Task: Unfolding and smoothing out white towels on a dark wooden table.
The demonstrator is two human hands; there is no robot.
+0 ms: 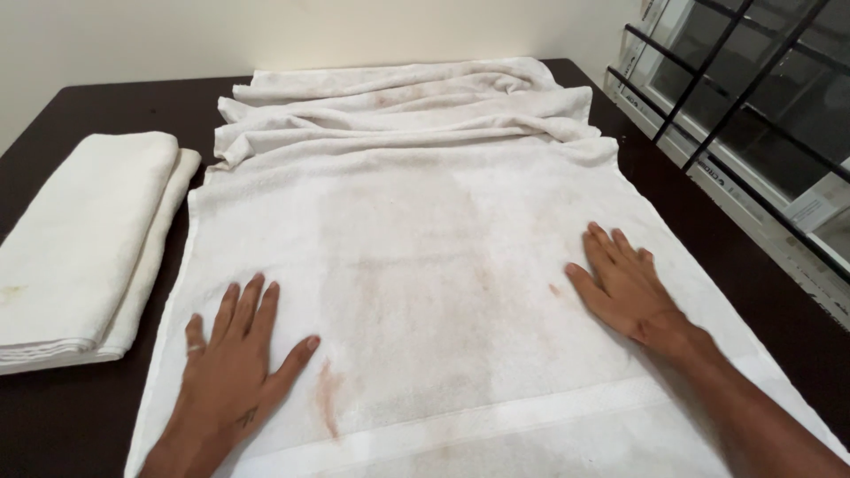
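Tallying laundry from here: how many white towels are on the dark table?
2: a stained white terry towel spread under both hands, and a folded white towel at left. None seem hidden.

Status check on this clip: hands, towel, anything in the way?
Left hand and right hand flat, palms down on the spread white towel. Its far end bunched in folds. Folded towel lies apart at left on the dark table.

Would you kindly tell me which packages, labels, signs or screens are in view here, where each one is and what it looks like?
Label strips: on the window frame at right, behind the black bars; pale, narrow, rectangular, print too small to tell.
No packages, signs or screens show; the spread towel and folded towel carry no visible tag.
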